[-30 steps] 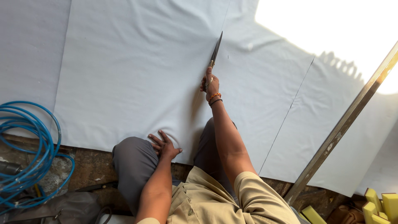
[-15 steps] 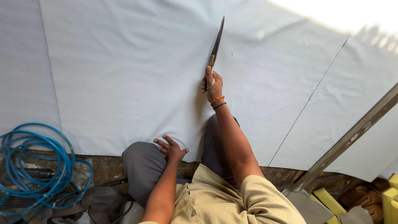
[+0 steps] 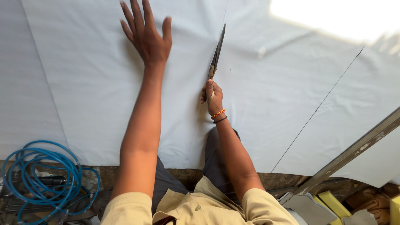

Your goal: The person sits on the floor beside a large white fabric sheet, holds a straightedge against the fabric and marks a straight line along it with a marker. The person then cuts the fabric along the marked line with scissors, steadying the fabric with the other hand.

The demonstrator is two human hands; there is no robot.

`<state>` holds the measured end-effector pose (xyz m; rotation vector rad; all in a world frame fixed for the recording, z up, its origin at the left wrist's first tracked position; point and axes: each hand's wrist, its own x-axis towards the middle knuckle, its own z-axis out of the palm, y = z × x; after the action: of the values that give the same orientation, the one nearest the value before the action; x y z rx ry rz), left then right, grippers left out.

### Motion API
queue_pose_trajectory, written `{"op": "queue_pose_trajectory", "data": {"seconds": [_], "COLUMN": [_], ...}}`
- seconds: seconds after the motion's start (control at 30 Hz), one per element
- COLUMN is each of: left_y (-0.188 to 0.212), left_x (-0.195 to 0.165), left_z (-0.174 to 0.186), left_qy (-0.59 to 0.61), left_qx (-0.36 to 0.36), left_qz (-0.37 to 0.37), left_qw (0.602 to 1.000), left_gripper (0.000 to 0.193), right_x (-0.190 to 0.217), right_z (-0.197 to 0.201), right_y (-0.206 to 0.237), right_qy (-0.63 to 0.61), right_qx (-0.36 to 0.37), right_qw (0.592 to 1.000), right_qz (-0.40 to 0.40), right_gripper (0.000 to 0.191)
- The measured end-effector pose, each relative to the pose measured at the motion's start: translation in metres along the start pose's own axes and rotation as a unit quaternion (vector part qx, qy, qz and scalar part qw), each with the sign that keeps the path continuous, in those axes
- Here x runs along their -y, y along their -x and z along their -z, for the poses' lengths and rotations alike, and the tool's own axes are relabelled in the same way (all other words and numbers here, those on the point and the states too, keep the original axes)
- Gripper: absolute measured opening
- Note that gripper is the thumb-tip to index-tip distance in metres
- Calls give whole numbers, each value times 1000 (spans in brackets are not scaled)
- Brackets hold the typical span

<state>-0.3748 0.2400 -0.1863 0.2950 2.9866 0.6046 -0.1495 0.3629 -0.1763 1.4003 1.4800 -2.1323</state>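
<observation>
While gripped, scissors (image 3: 216, 54) above right hand (image 3: 211, 93)

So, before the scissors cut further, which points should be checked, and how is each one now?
1. Right hand grips the scissors: ok.
2. Left hand flat on the white sheet, fingers spread: ok.
3. Left hand clear of the blades, off to their side: ok.
4. Sheet smooth ahead of the blades: ok, one small wrinkle to the right.
5. Marked line under the blades: cannot tell.
6. Blue hose off the sheet: ok.
</observation>
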Motion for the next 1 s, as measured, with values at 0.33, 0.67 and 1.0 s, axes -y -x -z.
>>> {"op": "queue_pose_trajectory", "data": {"seconds": [0.33, 0.67, 1.0], "left_y": [-65, -89, -97], "left_x": [-36, -61, -60], "left_z": [-16, -9, -17], "left_qy": [-119, -240, -269], "left_qx": [195, 287, 306], "left_qz": [155, 208, 215], "left_qw": [961, 904, 888], "left_gripper": [87, 90, 89], "right_x": [-12, -1, 16], "right_z": [5, 9, 2], "right_y": [-14, -24, -34], "right_qy": [53, 63, 99], "right_qx": [-30, 1, -25], "right_qw": [998, 997, 995], "right_qz": [-21, 38, 6], "right_gripper": [52, 52, 52]}}
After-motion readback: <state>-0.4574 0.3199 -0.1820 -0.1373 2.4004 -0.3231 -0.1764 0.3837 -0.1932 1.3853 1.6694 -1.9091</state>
